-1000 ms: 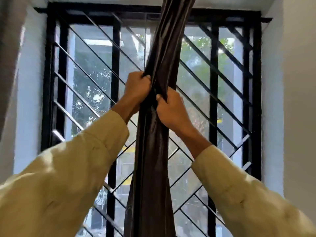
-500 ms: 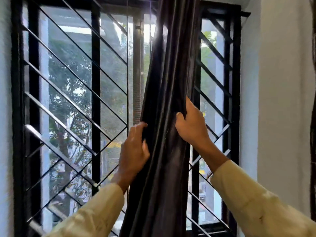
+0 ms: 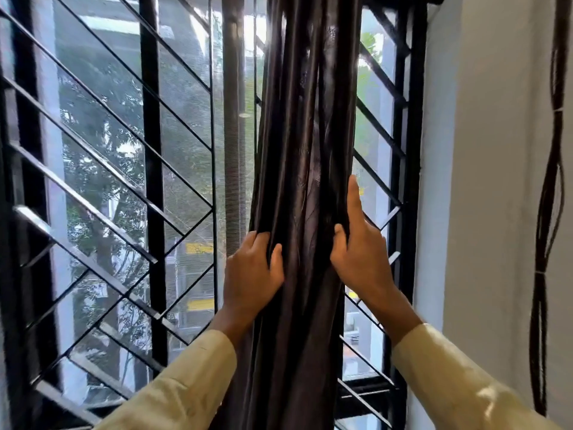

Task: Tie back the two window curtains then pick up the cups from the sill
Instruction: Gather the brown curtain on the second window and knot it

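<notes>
Both hands clasp the dark brown curtain (image 3: 304, 187) bunched at center frame before the window grille (image 3: 148, 181), left hand (image 3: 251, 274) at 7 o'clock, right hand (image 3: 356, 256) at 5 o'clock with forefinger extended, likely gathering folds for tying; no cups visible.

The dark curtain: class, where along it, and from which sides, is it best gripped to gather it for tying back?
Grip the dark curtain at its bunched middle, where the folds already hang as one narrow column. Come from both sides: the left hand wraps its left edge and the right hand its right edge, likely squeezing the pleats together. The window grille behind leaves little room for reaching round the back.
</notes>
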